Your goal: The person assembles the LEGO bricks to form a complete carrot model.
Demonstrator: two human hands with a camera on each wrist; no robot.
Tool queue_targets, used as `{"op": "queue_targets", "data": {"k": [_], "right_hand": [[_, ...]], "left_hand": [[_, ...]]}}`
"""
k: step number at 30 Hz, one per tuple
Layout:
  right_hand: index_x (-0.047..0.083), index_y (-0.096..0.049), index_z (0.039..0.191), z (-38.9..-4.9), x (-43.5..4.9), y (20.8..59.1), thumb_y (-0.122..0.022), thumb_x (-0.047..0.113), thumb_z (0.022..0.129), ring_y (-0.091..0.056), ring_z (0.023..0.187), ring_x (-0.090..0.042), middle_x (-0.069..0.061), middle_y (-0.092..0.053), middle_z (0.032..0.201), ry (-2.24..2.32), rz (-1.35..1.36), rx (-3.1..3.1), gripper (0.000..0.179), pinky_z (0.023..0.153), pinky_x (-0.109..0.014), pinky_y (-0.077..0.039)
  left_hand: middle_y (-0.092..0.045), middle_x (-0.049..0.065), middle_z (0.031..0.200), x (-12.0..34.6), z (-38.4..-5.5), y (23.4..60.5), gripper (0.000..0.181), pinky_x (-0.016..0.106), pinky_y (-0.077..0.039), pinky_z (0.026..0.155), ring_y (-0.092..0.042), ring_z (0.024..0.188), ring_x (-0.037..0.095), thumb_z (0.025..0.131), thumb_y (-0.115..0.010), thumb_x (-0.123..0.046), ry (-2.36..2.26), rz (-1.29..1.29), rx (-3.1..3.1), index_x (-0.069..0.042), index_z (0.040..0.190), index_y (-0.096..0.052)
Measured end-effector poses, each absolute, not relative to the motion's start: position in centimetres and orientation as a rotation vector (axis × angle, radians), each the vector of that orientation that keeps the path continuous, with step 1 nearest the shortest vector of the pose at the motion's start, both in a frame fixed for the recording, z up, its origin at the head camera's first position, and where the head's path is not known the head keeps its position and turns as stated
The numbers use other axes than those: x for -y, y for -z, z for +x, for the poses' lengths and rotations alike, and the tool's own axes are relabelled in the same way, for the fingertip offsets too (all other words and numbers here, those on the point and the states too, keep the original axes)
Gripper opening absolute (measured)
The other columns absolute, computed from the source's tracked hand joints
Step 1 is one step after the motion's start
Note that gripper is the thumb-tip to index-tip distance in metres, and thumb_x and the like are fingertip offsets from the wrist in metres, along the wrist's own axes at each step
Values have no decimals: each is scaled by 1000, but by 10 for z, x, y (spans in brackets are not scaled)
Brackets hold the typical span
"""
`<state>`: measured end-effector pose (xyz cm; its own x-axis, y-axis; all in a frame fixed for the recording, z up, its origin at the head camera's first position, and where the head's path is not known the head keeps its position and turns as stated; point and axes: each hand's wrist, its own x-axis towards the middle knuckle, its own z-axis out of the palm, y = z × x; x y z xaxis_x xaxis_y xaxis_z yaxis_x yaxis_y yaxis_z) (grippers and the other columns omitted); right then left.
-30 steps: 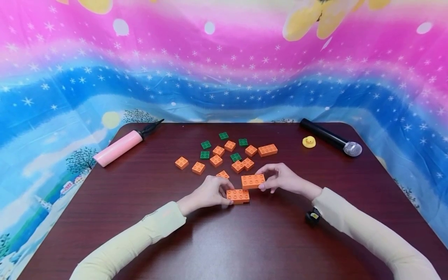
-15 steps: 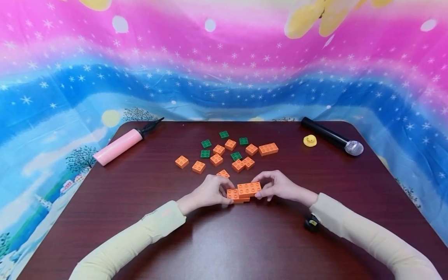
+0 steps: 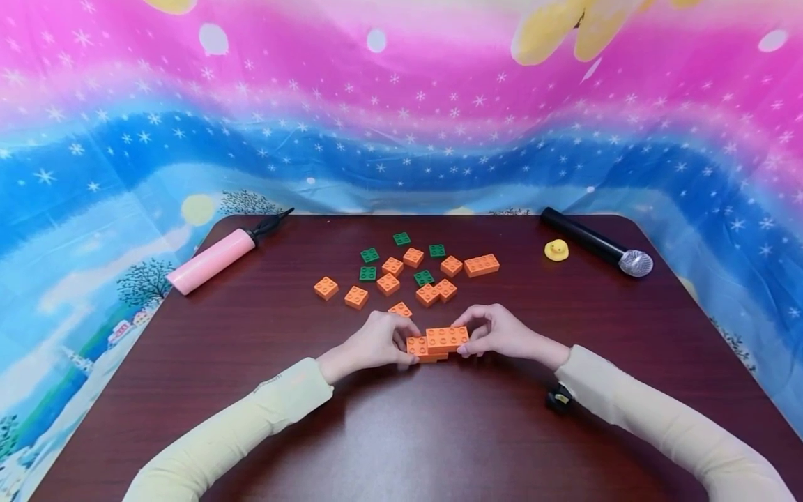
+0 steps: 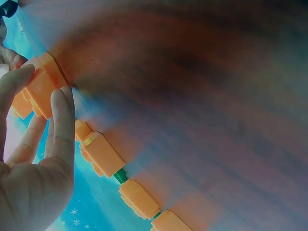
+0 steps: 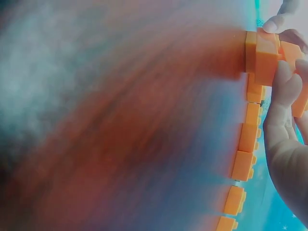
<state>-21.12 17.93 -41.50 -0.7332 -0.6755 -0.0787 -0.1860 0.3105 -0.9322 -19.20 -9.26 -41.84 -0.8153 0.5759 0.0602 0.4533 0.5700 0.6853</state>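
My left hand (image 3: 375, 341) grips a long orange building brick (image 3: 417, 346) low over the table, thumb in front and fingers behind. Another piece shows beneath this brick, its shape mostly hidden. My right hand (image 3: 502, 335) pinches the right end of a second long orange brick (image 3: 447, 338), which sits over the right half of the left-hand brick. In the right wrist view, that upper brick (image 5: 299, 103) lies between thumb and fingers, against the lower brick (image 5: 267, 55). Whether the studs are fully pressed together I cannot tell.
Beyond the hands lie several small orange bricks (image 3: 356, 297), several flat green bricks (image 3: 401, 238) and one long orange brick (image 3: 482, 265). A pink hand pump (image 3: 213, 261) is at left. A yellow rubber duck (image 3: 556, 250) and a black microphone (image 3: 590, 237) are at right.
My right hand has brought its brick left and down onto the right half of the left-hand brick. Over the last half second both hands have stayed nearly still.
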Motion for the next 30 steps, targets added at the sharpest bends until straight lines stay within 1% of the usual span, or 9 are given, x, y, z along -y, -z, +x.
{"op": "queue_targets", "data": {"k": [6,12,15,22,30], "right_hand": [[1,-62,114,-211,-178,415,-77,11,80,-68,66,-30,-17,-72,87,1402,-770,-2151,39,58,-37,-56],[4,-64,112,-211,-177,414,-79,15,78,-70,68,-27,-15,-64,103,1384,-748,-2175,39,60,-36,-57],[3,-64,111,-211,-177,412,-79,15,78,-71,69,-24,-16,-60,107,1378,-743,-2177,38,62,-36,-57],[2,-66,107,-212,-175,409,-79,13,78,-71,69,-23,-15,-57,100,1354,-727,-2167,34,65,-34,-58],[0,-67,105,-213,-173,407,-80,9,76,-71,67,-23,-15,-53,96,1353,-717,-2169,32,63,-33,-58]], "left_hand": [[-71,1,82,93,-193,418,29,17,-52,61,-63,63,1,72,-84,-18,-1080,868,-2627,-10,96,-71],[-71,1,82,93,-193,417,28,17,-52,61,-63,64,1,72,-83,-17,-1082,856,-2614,-10,96,-71],[-71,1,82,92,-193,416,28,17,-52,61,-64,64,2,72,-83,-17,-1084,853,-2606,-9,96,-70],[-70,1,81,91,-191,413,28,18,-52,60,-63,63,2,72,-83,-15,-1102,856,-2578,-8,95,-70],[-70,1,82,91,-193,414,28,18,-52,60,-63,63,2,72,-83,-14,-1099,832,-2569,-9,96,-70]]}}
